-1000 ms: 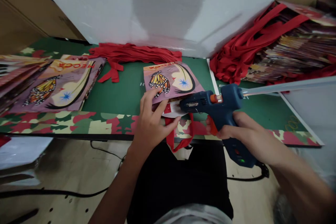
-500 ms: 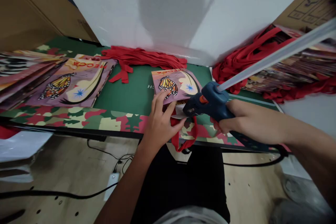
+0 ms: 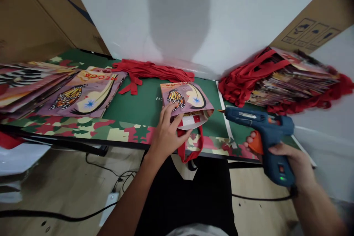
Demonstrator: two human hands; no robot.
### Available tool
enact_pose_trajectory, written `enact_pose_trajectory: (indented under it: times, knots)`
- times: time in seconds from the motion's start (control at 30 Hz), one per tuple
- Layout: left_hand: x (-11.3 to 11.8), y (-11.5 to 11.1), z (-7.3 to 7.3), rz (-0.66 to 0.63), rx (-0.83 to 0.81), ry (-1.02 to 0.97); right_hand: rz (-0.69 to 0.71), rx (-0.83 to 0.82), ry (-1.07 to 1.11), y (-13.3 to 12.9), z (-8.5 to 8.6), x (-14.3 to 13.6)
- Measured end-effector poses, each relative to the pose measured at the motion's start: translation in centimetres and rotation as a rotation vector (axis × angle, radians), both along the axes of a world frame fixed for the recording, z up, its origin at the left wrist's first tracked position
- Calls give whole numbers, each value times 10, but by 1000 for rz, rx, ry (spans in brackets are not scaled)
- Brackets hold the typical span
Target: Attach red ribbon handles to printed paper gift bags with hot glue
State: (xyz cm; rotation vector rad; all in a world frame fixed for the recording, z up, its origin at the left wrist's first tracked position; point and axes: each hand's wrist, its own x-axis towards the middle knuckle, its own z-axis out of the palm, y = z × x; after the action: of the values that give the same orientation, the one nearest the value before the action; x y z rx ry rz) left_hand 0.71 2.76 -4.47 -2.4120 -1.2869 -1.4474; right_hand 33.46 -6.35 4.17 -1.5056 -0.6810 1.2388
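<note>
A small printed paper bag with a butterfly picture lies on the green table, its mouth held apart toward me. My left hand grips the bag at its opening, fingers on the printed panel and thumb at the lower lip. Inside the mouth, a white patch and a red strip show. From the bag a red ribbon handle loops down over the table edge. To the right, my right hand is wrapped round a blue glue gun with an orange trigger, its nozzle pointing left, apart from the bag.
Flat printed bags lie stacked at the left. Red ribbons are bundled along the back. At the right, a pile of bags has red handles hanging out. Cardboard boxes stand behind. A black cord crosses below the table.
My right hand has drawn the glue gun out of the bag's mouth and away to the right, turning it so its side shows. My left hand stays on the bag.
</note>
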Motion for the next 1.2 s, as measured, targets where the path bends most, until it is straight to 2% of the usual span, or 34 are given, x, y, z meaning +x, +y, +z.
enact_pose_trajectory:
  times: [0.07, 0.17, 0.33, 0.47, 0.57, 0.7, 0.8, 0.9, 0.97, 1.03, 1.07, 1.13, 1.2]
  knots:
    - [0, 1, 0, 4, 6, 14, -122, 21, 85, -10, -18, 11]
    - [-1, 3, 1, 14, 49, 41, -224, 71, 183, -10, -35, 23]
    - [0, 4, 1, 44, 55, 60, -170, 39, 245, 8, -49, 36]
    - [0, 5, -1, 53, 43, 75, -77, -47, 162, 22, -45, 49]
    - [0, 5, -2, 53, 39, 81, 74, -189, -206, 31, -36, 58]
    - [-2, 4, -3, 43, 37, 79, 212, -321, -821, 38, -28, 63]
    - [-3, 6, -3, 49, 46, 73, 212, -378, -1153, 38, -26, 61]
    - [-2, 9, -3, 66, 65, 60, 118, -389, -1395, 30, -19, 49]
    - [-1, 13, -3, 76, 77, 48, 60, -255, -1494, 24, -13, 30]
    - [0, 16, -3, 88, 84, 34, 94, 2, -1421, 21, -11, 1]
    - [1, 18, -3, 97, 90, 29, 178, 138, -1328, 22, -13, -16]
    - [2, 21, -2, 119, 104, 32, 429, 377, -1131, 30, -20, -51]
    - [2, 23, -2, 140, 114, 53, 522, 528, -1062, 44, -34, -81]
